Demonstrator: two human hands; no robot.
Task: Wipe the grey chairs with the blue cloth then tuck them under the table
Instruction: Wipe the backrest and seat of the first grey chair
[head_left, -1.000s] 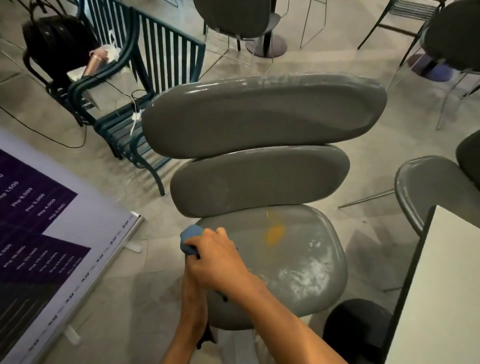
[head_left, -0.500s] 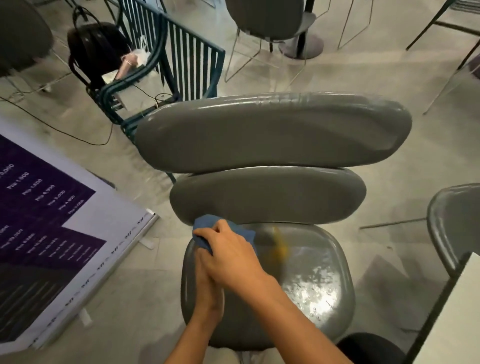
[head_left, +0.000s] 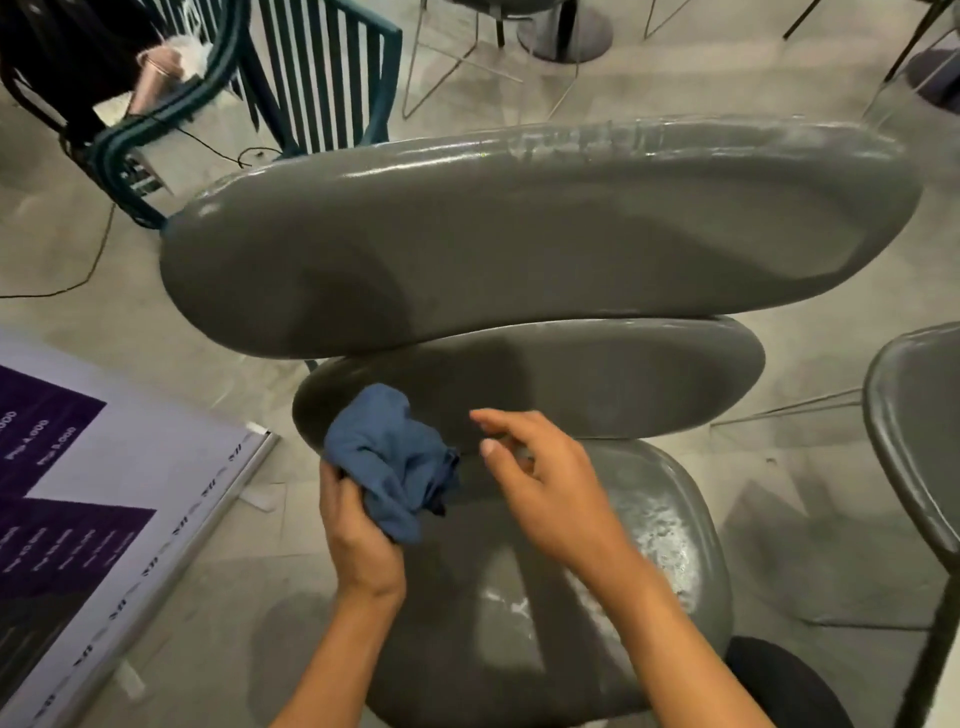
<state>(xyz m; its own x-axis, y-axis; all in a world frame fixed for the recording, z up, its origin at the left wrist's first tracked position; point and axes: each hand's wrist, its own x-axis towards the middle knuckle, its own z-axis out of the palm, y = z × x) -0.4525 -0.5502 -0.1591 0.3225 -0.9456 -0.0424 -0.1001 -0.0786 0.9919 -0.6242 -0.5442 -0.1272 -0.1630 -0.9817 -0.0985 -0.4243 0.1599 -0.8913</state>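
The fingers (head_left: 337, 486) of the left hand (head_left: 358, 540) are curled round the lower part of a bunched blue cloth (head_left: 392, 457), which is held against the left end of the lower backrest pad (head_left: 597, 384) of a grey chair (head_left: 519, 249). The right hand (head_left: 545, 488) is held just beside the cloth with its fingers loosely spread and nothing gripped, above the seat (head_left: 665, 519), where pale smears are seen. A larger upper backrest pad is set above the lower one. A second grey chair (head_left: 914, 426) is seen at the right edge. A purple-and-white printed banner (head_left: 104, 493) lies on the floor to the left, and a teal slatted metal chair (head_left: 322, 67) stands beyond.
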